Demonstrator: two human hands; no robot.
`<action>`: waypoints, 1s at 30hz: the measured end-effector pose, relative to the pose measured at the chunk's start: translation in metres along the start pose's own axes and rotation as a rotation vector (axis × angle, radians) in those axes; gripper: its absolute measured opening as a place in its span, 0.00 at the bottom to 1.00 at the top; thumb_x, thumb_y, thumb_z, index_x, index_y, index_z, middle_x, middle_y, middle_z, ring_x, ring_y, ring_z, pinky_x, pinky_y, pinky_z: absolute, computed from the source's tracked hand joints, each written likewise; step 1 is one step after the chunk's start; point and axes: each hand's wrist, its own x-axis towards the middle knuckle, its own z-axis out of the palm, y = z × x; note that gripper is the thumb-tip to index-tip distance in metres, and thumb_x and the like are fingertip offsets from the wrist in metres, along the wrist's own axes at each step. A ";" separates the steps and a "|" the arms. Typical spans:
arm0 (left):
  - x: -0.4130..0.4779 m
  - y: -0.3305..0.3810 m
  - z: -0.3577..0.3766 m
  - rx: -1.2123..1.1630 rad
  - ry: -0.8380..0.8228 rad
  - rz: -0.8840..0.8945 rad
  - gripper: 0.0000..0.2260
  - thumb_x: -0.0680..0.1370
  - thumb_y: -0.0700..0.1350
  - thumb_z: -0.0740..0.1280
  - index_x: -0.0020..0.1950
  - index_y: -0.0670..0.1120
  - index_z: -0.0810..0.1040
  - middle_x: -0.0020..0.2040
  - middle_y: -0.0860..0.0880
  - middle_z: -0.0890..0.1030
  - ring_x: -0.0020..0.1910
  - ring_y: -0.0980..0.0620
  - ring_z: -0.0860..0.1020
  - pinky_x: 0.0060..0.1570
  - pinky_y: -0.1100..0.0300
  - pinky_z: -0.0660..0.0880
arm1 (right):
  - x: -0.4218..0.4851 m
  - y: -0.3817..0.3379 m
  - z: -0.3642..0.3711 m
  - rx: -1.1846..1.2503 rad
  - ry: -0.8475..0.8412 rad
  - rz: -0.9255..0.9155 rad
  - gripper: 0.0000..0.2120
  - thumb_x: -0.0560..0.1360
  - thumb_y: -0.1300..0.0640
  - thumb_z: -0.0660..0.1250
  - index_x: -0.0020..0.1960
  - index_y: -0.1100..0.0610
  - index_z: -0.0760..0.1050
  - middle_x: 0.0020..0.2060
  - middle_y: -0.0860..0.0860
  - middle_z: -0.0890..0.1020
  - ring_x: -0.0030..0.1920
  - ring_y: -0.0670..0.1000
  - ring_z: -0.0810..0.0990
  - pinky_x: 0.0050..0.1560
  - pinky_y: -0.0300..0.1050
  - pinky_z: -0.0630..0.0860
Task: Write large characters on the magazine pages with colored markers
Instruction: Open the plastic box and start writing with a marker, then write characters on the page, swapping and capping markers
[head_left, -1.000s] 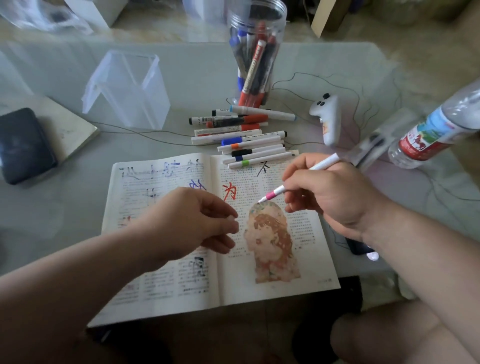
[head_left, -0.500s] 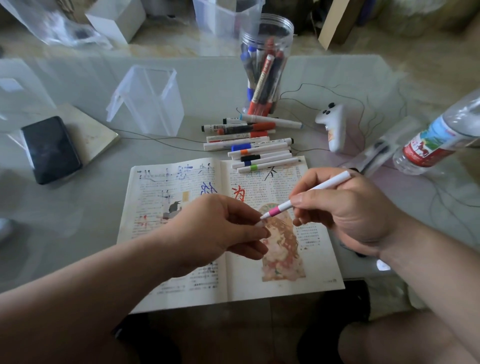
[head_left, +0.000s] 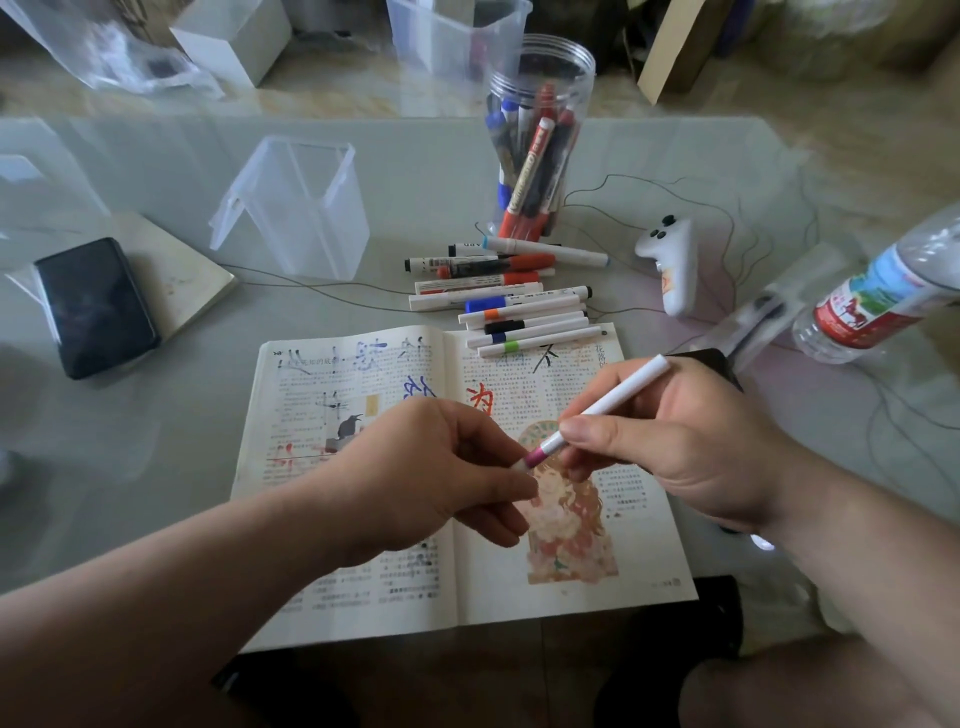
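The right hand (head_left: 691, 441) grips a white marker (head_left: 613, 402) between thumb and curled fingers, with the barrel slanting up and to the right past the knuckles. The left hand (head_left: 431, 478) pinches the marker's lower end with thumb and forefinger, just past its pink band. Whether that end is a cap or the bare tip is hidden by the fingertips.

Both hands hover over the open magazine (head_left: 363, 597) - the marker sits above the right page, over the top of a colour picture of a figure. Large characters (head_left: 480, 397) in red, blue and black already mark the upper parts of both pages.

Loose markers (head_left: 524, 317) lie in a row at the magazine's far edge, the nearest ones overlapping the right page. Behind them stands a clear jar (head_left: 540, 67) with more markers in it. On the table (head_left: 156, 441) there is also a clear box (head_left: 296, 208) to the left, a dark phone (head_left: 96, 306) further left, and a bottle (head_left: 883, 296) lying at the right.
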 end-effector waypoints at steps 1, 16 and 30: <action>0.001 0.000 -0.001 0.007 0.011 -0.004 0.05 0.74 0.41 0.75 0.49 0.42 0.84 0.38 0.44 0.87 0.39 0.48 0.87 0.43 0.59 0.83 | 0.000 -0.001 0.001 -0.009 0.006 -0.005 0.01 0.72 0.66 0.73 0.42 0.63 0.83 0.36 0.61 0.86 0.38 0.58 0.86 0.40 0.44 0.82; 0.006 0.002 0.004 0.005 0.199 0.046 0.06 0.74 0.42 0.76 0.45 0.40 0.82 0.34 0.45 0.86 0.34 0.49 0.86 0.38 0.61 0.83 | 0.025 0.006 0.018 -0.027 0.147 0.054 0.10 0.76 0.60 0.73 0.36 0.60 0.82 0.30 0.56 0.83 0.31 0.55 0.81 0.40 0.51 0.81; 0.021 0.036 -0.034 0.644 0.440 0.242 0.09 0.72 0.58 0.75 0.45 0.55 0.81 0.42 0.58 0.83 0.34 0.65 0.78 0.34 0.68 0.69 | 0.043 -0.011 0.032 -0.493 0.325 -0.124 0.11 0.80 0.48 0.68 0.41 0.51 0.80 0.32 0.45 0.83 0.35 0.43 0.81 0.37 0.40 0.76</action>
